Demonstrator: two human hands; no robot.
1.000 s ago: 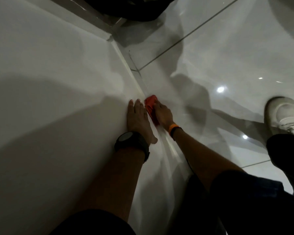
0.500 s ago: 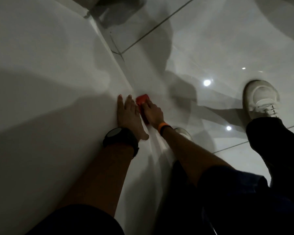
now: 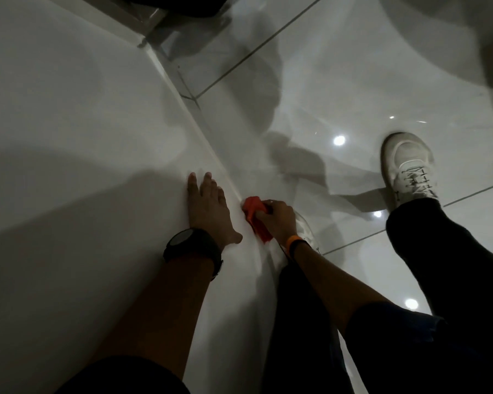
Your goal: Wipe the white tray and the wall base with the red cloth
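My right hand (image 3: 278, 220), with an orange band at the wrist, grips the red cloth (image 3: 255, 216) and presses it against the wall base (image 3: 208, 149), the pale strip where the white wall meets the glossy floor. My left hand (image 3: 208, 207), wearing a black watch, lies flat with fingers spread on the white wall (image 3: 69, 123) just left of the cloth. No white tray is visible.
A white shoe (image 3: 407, 169) and dark trouser leg stand on the glossy tiled floor (image 3: 339, 81) to the right. A second white shoe (image 3: 306, 228) shows behind my right wrist. A dark object (image 3: 182, 4) sits at the wall's far end.
My right hand has drawn the red cloth back along the wall base towards me, and now sits lower than my left hand's fingertips. The view has shifted.
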